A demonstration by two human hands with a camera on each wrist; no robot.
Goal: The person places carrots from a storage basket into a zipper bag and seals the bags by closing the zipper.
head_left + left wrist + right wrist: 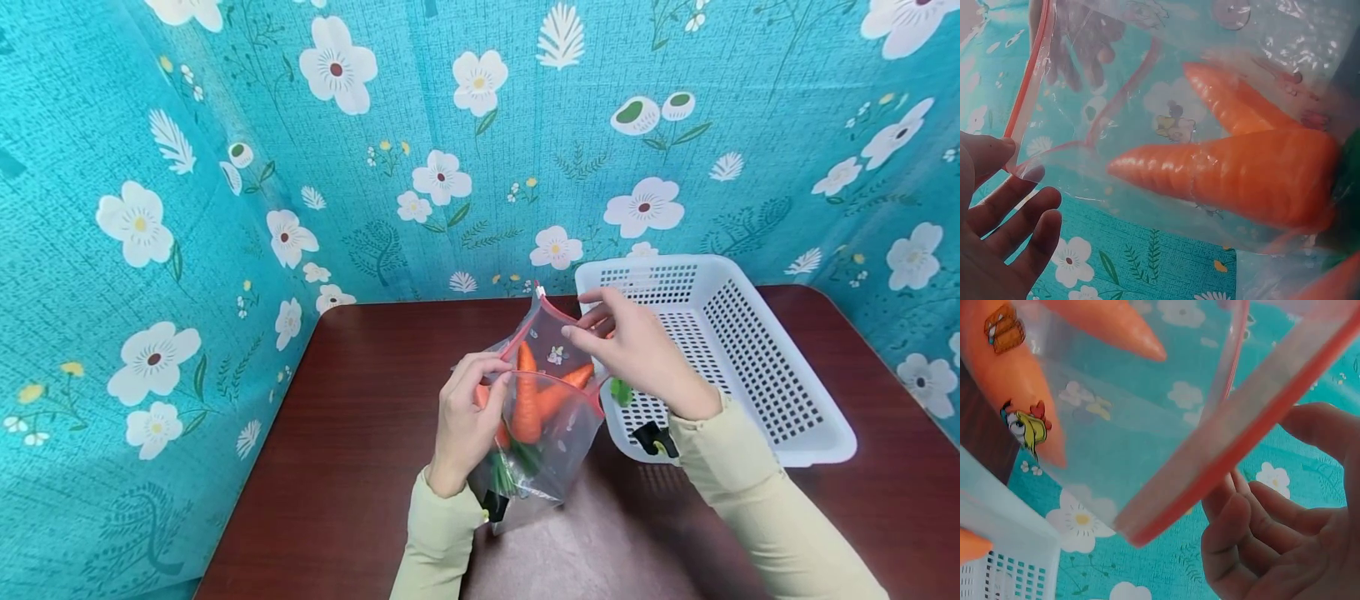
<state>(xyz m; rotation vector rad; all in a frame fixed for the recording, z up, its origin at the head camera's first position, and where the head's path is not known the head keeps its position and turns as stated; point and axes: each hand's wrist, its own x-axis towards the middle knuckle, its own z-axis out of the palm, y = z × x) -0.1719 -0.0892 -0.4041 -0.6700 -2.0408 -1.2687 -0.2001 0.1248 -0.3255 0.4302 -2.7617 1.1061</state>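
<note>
A clear zip bag (573, 437) with a red zip edge is upright and spread open in the head view. Several orange carrots (527, 408) with green tops are inside it, most with their tips up. My left hand (468, 417) pinches the near left part of the rim between thumb and index finger; its other fingers are spread in the left wrist view. On the opposite side of the rim, my right hand (633, 346) holds the red edge (1210, 481) between thumb and fingers. Cartoon prints mark the bag's wall.
A white plastic basket (813, 392) with slotted sides stands right of the bag, under my right forearm. Part of an orange carrot (971, 547) and a green leaf (621, 392) show in it. The dark red-brown table (360, 400) meets a teal flowered cloth (405, 100) behind.
</note>
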